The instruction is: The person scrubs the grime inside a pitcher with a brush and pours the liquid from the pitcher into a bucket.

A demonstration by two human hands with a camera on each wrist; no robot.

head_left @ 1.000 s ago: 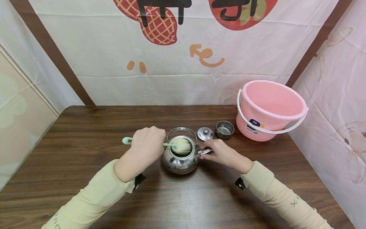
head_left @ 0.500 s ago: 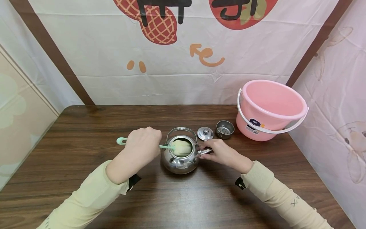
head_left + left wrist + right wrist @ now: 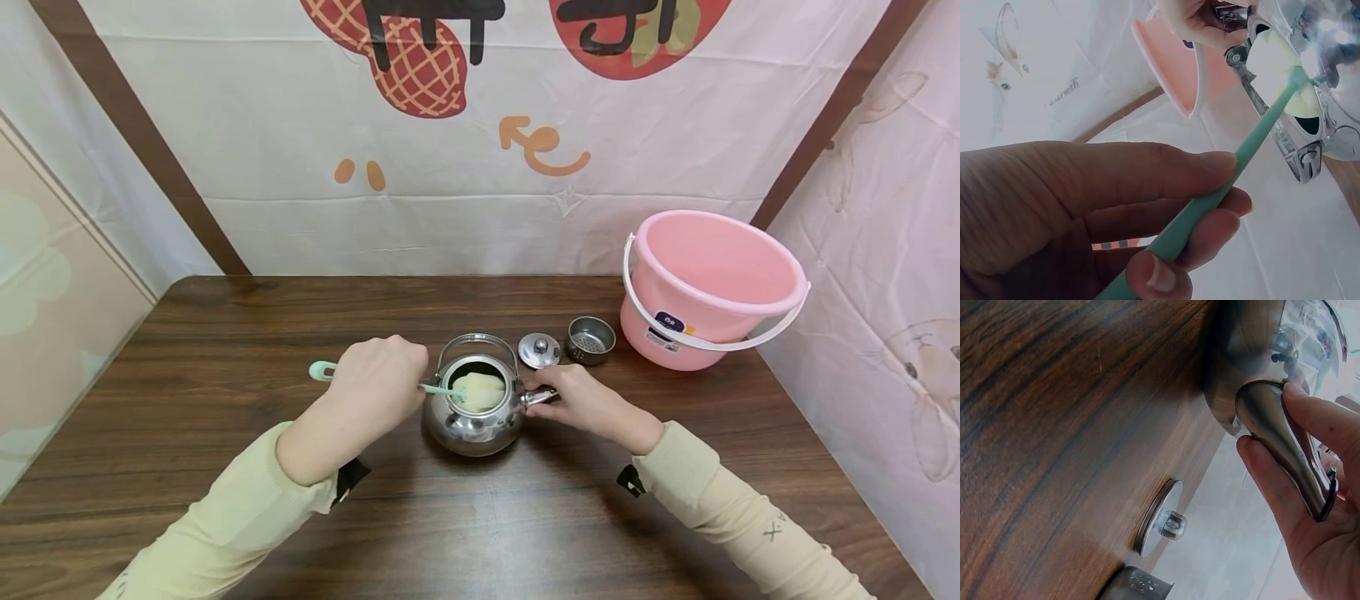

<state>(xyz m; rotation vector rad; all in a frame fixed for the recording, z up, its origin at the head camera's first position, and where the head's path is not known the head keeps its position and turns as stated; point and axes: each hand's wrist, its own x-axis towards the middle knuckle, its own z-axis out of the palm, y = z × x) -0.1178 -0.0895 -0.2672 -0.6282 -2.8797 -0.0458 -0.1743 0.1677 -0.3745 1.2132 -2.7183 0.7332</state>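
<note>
A stainless steel teapot [image 3: 472, 432] stands upright on the wooden table with its top uncovered and its bail handle [image 3: 476, 337] raised. My left hand [image 3: 378, 383] grips the mint-green handle of a sponge brush [image 3: 1266, 122], thumb on one side and fingers curled round the other. The brush's pale yellow sponge head [image 3: 482, 390] sits in the teapot's round opening, its lower part hidden inside. My right hand [image 3: 581, 402] holds the teapot by its spout [image 3: 1282, 440], thumb and fingers on opposite sides of it.
Behind the right hand lie the knobbed metal lid [image 3: 539, 350] and a perforated metal strainer [image 3: 590, 340]. A pink bucket [image 3: 675, 287] with a white handle stands at the back right of the table [image 3: 300, 308]. A printed cloth [image 3: 465, 225] hangs behind.
My left hand has drawn the brush to the left, then shifted slightly back right. The sponge head now sits lower in the opening. The right hand and teapot stay put.
</note>
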